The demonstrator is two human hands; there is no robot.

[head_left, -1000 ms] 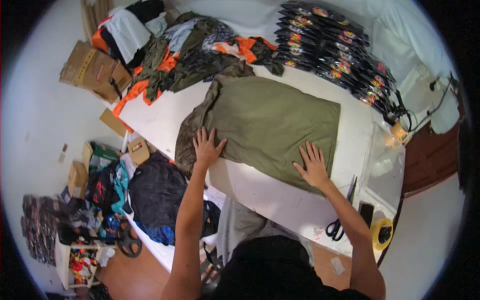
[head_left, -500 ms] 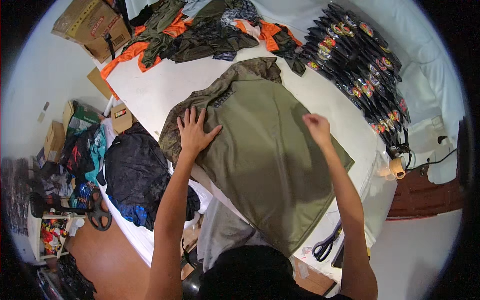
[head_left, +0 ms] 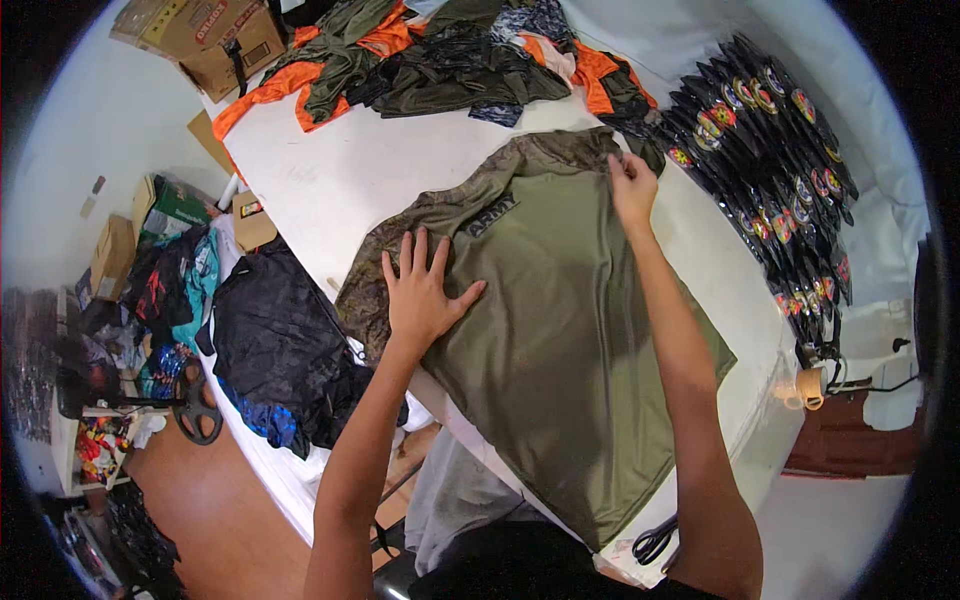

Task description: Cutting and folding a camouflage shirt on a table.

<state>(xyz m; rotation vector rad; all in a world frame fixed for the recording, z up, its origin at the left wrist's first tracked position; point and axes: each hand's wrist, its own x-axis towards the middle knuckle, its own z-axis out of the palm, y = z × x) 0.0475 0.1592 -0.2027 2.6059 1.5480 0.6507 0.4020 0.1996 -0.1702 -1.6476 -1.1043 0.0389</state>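
Observation:
An olive-green shirt (head_left: 540, 330) with camouflage-patterned shoulders and dark printed lettering lies spread on the white table. My left hand (head_left: 422, 300) rests on its left part, palm down and fingers spread, close to where camouflage meets plain green. Over at the shirt's far right corner, my right hand (head_left: 633, 190) has thumb and fingers pinched together on the fabric edge. Soft creases run down the cloth from that hand. Black-handled scissors (head_left: 655, 541) lie at the table's near right edge, partly hidden by my right forearm.
Camouflage and orange garments (head_left: 450, 75) are heaped along the table's far edge. Rows of black packaged pieces with round colourful labels (head_left: 750, 150) cover the right side. Black clothing (head_left: 275, 340) is piled at the left. A cardboard box (head_left: 215, 45) stands far left.
My right hand has moved away from me to the shirt's far right corner and pinched it. The camouflage edge is flatter, showing more of the lettering. The whole view has shifted slightly.

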